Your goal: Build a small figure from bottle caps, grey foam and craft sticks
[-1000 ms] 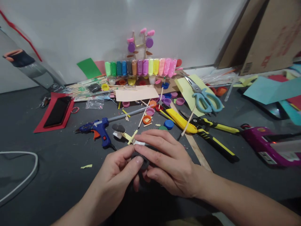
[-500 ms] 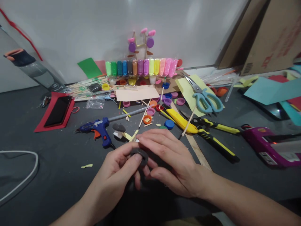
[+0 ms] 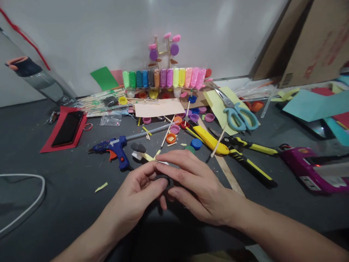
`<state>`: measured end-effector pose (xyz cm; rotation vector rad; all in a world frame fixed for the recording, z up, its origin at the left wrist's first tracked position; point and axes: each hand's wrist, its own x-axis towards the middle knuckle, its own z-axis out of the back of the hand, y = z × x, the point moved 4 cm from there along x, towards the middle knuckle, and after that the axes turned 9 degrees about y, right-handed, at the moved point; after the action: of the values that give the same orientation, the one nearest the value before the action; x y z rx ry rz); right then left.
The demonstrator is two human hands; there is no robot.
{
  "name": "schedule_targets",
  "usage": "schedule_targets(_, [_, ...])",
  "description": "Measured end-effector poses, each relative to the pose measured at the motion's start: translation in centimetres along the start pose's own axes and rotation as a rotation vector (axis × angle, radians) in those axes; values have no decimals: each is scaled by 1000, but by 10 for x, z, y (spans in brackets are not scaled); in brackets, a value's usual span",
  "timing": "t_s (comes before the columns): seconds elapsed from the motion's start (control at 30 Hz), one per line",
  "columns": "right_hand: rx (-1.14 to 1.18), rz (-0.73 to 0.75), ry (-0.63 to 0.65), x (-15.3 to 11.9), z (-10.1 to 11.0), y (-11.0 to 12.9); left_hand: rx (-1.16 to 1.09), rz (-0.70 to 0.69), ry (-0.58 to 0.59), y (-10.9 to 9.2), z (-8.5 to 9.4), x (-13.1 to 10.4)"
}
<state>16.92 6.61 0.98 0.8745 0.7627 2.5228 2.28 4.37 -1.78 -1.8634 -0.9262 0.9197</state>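
Observation:
A small dark, clay-like piece point(image 3: 168, 181) is pinched between the thumb and fingers of my left hand point(image 3: 141, 193). My right hand point(image 3: 197, 185) curves over it from the right, its fingertips touching the piece and the fingers of my left hand, which hide much of it. Just beyond my fingers lies a small dark oval piece point(image 3: 138, 147) with a white block and a pale yellow strip beside it. The blue glue gun point(image 3: 118, 151) rests to the left of these, its cord running toward my hands.
Blue-handled scissors point(image 3: 240, 116), a yellow cutter point(image 3: 209, 140) and black-yellow pliers point(image 3: 251, 163) lie on the right. A phone point(image 3: 68, 128) on red paper and a tilted bottle point(image 3: 46, 82) are at left. Clay packs point(image 3: 163, 78) line the back.
My right hand has closed in toward my left, its thumb now against the dark piece. More of the piece is covered. The small yellow scrap on the left has turned slightly.

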Motion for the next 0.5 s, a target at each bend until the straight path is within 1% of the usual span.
schedule_targets(0.07, [12, -12, 19, 0, 0, 0, 1, 7, 36, 0, 0, 0])
schedule_targets(0.13, [22, -9, 30, 0, 0, 0, 36, 10, 46, -1, 1, 0])
schedule_targets(0.3, [22, -7, 37, -1, 0, -1, 125, -8, 9, -1, 5, -2])
schedule_targets(0.5, [16, 14, 42, 1, -3, -1, 155, -27, -43, -4, 3, -3])
